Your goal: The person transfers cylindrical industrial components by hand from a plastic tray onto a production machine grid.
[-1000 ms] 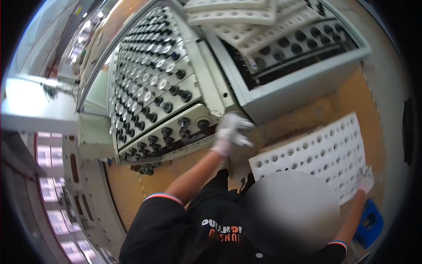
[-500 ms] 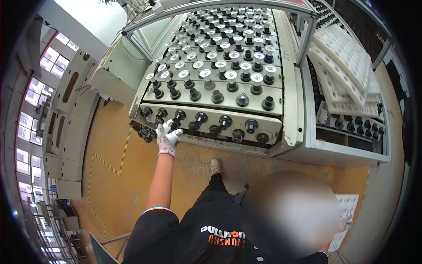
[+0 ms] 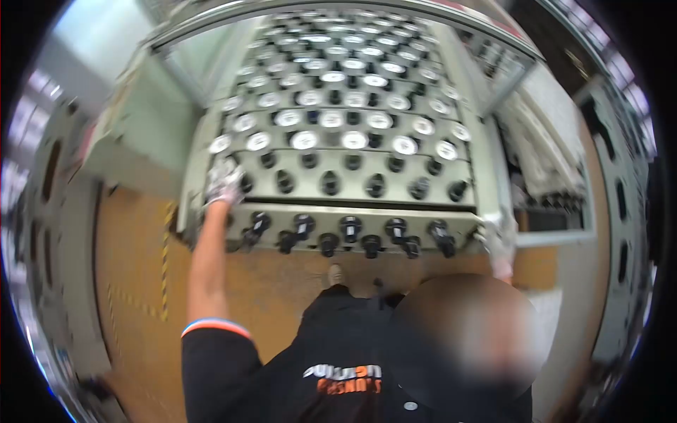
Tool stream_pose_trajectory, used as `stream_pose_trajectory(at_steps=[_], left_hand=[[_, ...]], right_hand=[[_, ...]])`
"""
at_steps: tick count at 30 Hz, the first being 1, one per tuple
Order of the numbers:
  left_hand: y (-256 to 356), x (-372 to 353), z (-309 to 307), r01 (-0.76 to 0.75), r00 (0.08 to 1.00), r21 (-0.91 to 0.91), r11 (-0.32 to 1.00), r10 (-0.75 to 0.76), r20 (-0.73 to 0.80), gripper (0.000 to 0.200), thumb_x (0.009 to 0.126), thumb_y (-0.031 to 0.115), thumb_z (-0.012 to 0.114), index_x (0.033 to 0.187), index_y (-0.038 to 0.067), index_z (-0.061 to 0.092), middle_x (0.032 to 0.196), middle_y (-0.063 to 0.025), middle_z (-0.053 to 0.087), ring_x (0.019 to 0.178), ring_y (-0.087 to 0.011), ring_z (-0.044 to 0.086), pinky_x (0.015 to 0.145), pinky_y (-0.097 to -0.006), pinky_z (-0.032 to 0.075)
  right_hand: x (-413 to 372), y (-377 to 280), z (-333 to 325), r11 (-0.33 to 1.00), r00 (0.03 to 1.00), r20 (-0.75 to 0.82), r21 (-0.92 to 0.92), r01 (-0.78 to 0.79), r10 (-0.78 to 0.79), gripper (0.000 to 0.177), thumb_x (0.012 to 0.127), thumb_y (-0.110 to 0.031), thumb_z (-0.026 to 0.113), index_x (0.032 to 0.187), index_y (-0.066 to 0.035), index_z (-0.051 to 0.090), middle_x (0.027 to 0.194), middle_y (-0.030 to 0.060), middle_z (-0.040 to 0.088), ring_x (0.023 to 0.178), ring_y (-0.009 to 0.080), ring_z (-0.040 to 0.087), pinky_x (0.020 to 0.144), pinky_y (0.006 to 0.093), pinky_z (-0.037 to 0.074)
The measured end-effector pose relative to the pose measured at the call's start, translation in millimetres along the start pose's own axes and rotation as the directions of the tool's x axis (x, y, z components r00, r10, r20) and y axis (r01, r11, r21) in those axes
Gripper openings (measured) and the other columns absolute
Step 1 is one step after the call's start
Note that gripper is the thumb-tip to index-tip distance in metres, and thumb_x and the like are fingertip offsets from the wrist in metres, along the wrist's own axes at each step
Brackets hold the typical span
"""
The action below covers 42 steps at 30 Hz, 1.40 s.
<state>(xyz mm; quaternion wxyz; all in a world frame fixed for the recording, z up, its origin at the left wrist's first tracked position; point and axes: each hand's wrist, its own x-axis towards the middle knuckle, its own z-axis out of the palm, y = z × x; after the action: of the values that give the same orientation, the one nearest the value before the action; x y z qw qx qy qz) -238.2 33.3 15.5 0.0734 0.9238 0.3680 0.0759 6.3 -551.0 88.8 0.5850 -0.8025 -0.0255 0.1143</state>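
My left hand point(image 3: 224, 182), in a light patterned glove, is at the left end of the front row of black sockets point(image 3: 330, 182) on the pale slatted bed point(image 3: 317, 201). Its fingers are smeared by motion, so I cannot make out whether it holds anything. At the bed's front right corner is my right hand point(image 3: 499, 243), also gloved and blurred, close to the edge or touching it. Behind the front row, white round-topped lamp pieces point(image 3: 305, 141) stand upright in rows of black sockets. More black sockets point(image 3: 350, 225) jut out from the downward-turned front slat.
A metal frame point(image 3: 338, 8) arches over the bed. White perforated trays point(image 3: 546, 151) are stacked on a rack to the right. A pale green cabinet point(image 3: 144, 120) stands at the left, and yellow-black tape point(image 3: 166, 261) marks the floor.
My left hand, earlier holding white bulb-shaped pieces by the front slat, has moved up and left onto the bed. My right hand has come up to the right corner. The view has swung round.
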Motion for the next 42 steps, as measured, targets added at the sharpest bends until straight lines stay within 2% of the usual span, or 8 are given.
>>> stream_pose_trajectory(at_steps=[14, 18, 24, 28, 31, 33, 36, 42], left_hand=[[-0.9, 13.6, 4.1, 0.084, 0.963, 0.03, 0.996, -0.089, 0.256, 0.075, 0.084, 0.041, 0.058, 0.144, 0.009, 0.027, 0.141, -0.0278, 0.033, 0.131, -0.0469, 0.029, 0.107, -0.0468, 0.029], [36.0, -40.2, -42.8, 0.068, 0.957, -0.316, 0.946, -0.151, -0.247, 0.07, 0.083, 0.021, 0.066, 0.142, 0.007, 0.032, 0.132, -0.0258, 0.046, 0.114, -0.0383, 0.051, 0.094, -0.0424, 0.043], [104.6, -27.9, -35.7, 0.251, 0.935, -0.901, 0.355, -0.33, 0.13, 0.057, 0.088, 0.01, 0.059, 0.14, 0.006, 0.036, 0.109, -0.015, 0.056, 0.083, -0.0135, 0.059, 0.068, -0.0285, 0.052], [127.7, 4.0, -12.0, -0.281, 0.901, -0.344, 0.896, 0.123, -0.416, 0.062, 0.086, 0.015, 0.06, 0.14, 0.007, 0.032, 0.124, -0.0219, 0.049, 0.095, -0.0298, 0.059, 0.076, -0.038, 0.052], [136.6, 10.8, 10.7, -0.263, 0.94, -0.141, 0.954, 0.22, -0.262, 0.071, 0.081, 0.018, 0.062, 0.143, 0.015, 0.028, 0.124, -0.0214, 0.048, 0.099, -0.0363, 0.058, 0.075, -0.0438, 0.051], [145.9, 14.2, 20.5, -0.287, 0.944, 0.026, 0.958, 0.287, -0.164, 0.073, 0.079, 0.018, 0.063, 0.144, 0.016, 0.029, 0.119, -0.0186, 0.05, 0.094, -0.0328, 0.06, 0.071, -0.043, 0.051], [146.3, 20.9, 25.1, -0.226, 0.964, -0.018, 0.974, 0.221, -0.147, 0.068, 0.079, 0.019, 0.062, 0.14, 0.014, 0.034, 0.119, -0.0173, 0.051, 0.092, -0.0328, 0.059, 0.071, -0.0435, 0.051], [146.1, 15.0, 25.0, -0.217, 0.961, -0.051, 0.975, 0.204, -0.185, 0.077, 0.075, 0.021, 0.069, 0.142, 0.013, 0.031, 0.118, -0.0179, 0.053, 0.098, -0.0333, 0.058, 0.079, -0.0431, 0.049]], right_hand=[[103.3, 20.0, 73.8, 0.317, 0.941, 0.042, -0.936, 0.155, -0.335, 0.056, 0.081, -0.034, 0.063, 0.132, -0.019, 0.043, 0.114, 0.0152, 0.051, 0.102, 0.0323, 0.058, 0.085, 0.044, 0.048], [130.1, 76.3, 75.0, 0.463, 0.839, -0.046, -0.85, 0.253, -0.542, 0.056, 0.08, -0.028, 0.066, 0.13, -0.021, 0.043, 0.111, 0.0163, 0.051, 0.088, 0.0369, 0.06, 0.075, 0.0469, 0.051], [124.5, 63.8, 55.2, 0.399, 0.902, 0.152, -0.858, 0.323, -0.404, 0.076, 0.078, -0.035, 0.067, 0.142, -0.022, 0.029, 0.126, 0.021, 0.047, 0.106, 0.0379, 0.056, 0.087, 0.0489, 0.046], [94.2, 0.8, 67.5, 0.704, 0.976, -0.046, -0.7, 0.119, -0.211, 0.072, 0.079, -0.035, 0.067, 0.141, -0.018, 0.035, 0.108, 0.0198, 0.058, 0.099, 0.0328, 0.061, 0.082, 0.0433, 0.049], [71.1, -27.3, 94.7, 0.938, 0.998, 0.016, -0.34, 0.067, -0.065, 0.058, 0.081, -0.023, 0.066, 0.134, -0.014, 0.047, 0.084, 0.0116, 0.064, 0.086, 0.0258, 0.064, 0.075, 0.0364, 0.051], [73.3, -30.9, 128.1, 0.566, 0.803, 0.261, -0.594, 0.571, -0.536, 0.033, 0.087, -0.005, 0.056, 0.119, -0.007, 0.06, 0.069, 0.0011, 0.052, 0.064, 0.0077, 0.056, 0.056, 0.025, 0.054], [69.8, -58.4, 197.6, 0.41, 0.678, 0.384, -0.578, 0.706, -0.626, 0.021, 0.079, -0.012, 0.065, 0.099, -0.01, 0.067, 0.065, 0.0076, 0.059, 0.072, 0.0224, 0.065, 0.063, 0.0322, 0.052], [73.9, -27.2, 287.4, 0.124, 0.731, 0.613, -0.735, 0.667, -0.3, 0.013, 0.077, -0.02, 0.058, 0.086, -0.013, 0.065, 0.09, 0.0065, 0.066, 0.09, 0.0232, 0.063, 0.074, 0.0385, 0.045]])
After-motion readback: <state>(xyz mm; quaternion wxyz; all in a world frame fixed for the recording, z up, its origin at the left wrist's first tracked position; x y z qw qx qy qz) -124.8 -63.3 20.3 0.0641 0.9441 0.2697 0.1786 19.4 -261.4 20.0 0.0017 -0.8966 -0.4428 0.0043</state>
